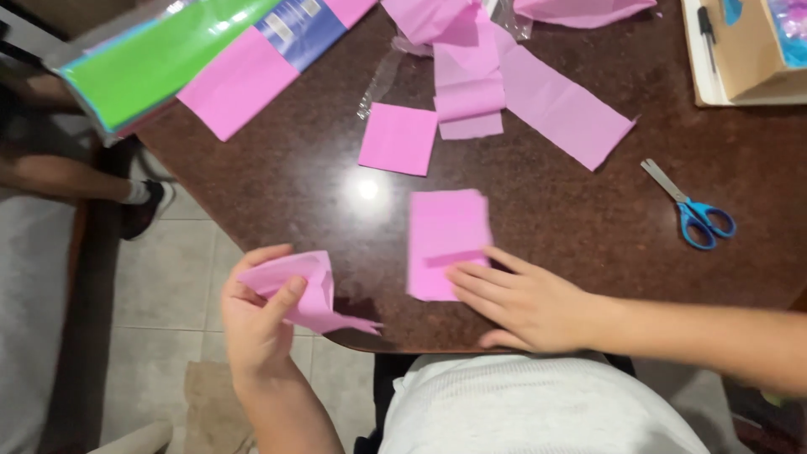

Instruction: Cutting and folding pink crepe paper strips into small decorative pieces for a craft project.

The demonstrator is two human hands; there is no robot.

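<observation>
We're over the dark brown counter (294, 193), long pink strips (555, 105) and a pink square (398, 138) lying well up from us, blue-handled scissors (694, 213) off to the right. Our right hand (525, 304) lies flat, fingers (471, 277) released and spread on a stack of pink paper squares (445, 235) near the front edge. Our left hand (256, 324) holds a crumpled pink sheet (307, 290), fingers pinching it, just off the counter's edge.

There is one view only, from a camera worn on the person's head. It looks steeply down, almost straight down, over the person's own chest and forearms onto the near edge of the dark brown speckled stone table (277, 181). It sits close, so the table fills most of the picture, with pale floor tiles (160, 286) showing at the lower left.
</observation>
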